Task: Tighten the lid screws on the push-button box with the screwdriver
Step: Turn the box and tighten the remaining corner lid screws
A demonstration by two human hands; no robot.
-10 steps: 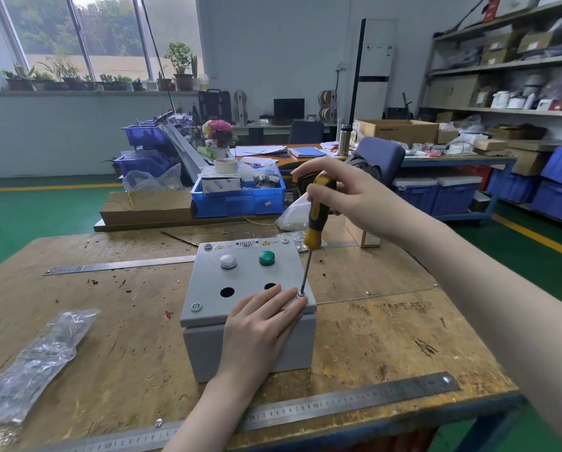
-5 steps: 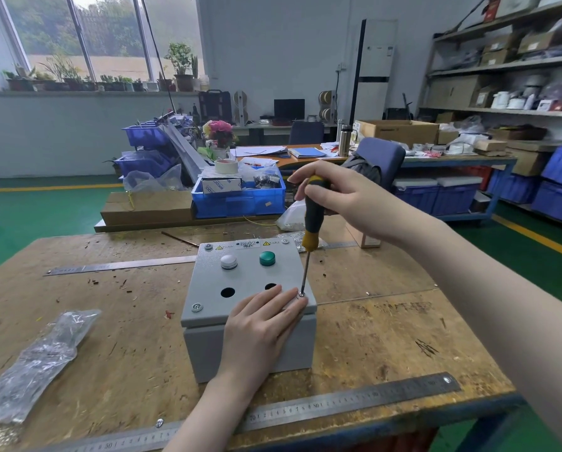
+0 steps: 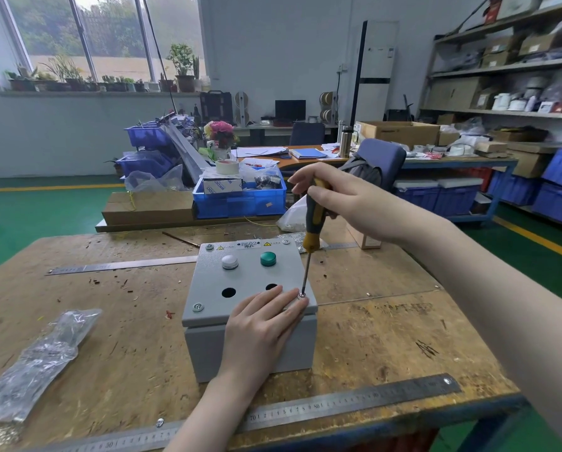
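Note:
A grey push-button box (image 3: 214,282) stands in the middle of the wooden workbench (image 3: 387,337). Its lid carries a white button (image 3: 230,261), a green button (image 3: 268,258) and two empty round holes. My right hand (image 3: 341,199) grips the black-and-yellow handle of a screwdriver (image 3: 312,223). The shaft stands nearly upright with its tip in the lid's near right corner screw (image 3: 302,295). My left hand (image 3: 260,324) lies flat on the lid's near right part, fingertips beside that screw. Screws also show at the near left (image 3: 197,306) and both far corners.
A long steel ruler (image 3: 338,406) lies along the bench's near edge and another (image 3: 123,265) behind the box at the left. A clear plastic bag (image 3: 38,357) lies at the near left. Behind the bench are a cardboard box (image 3: 149,207) and a blue crate (image 3: 240,199).
My right hand has turned on the screwdriver handle, fingers shifting round it. The tip stays in the same corner screw. My left hand and the box have not moved.

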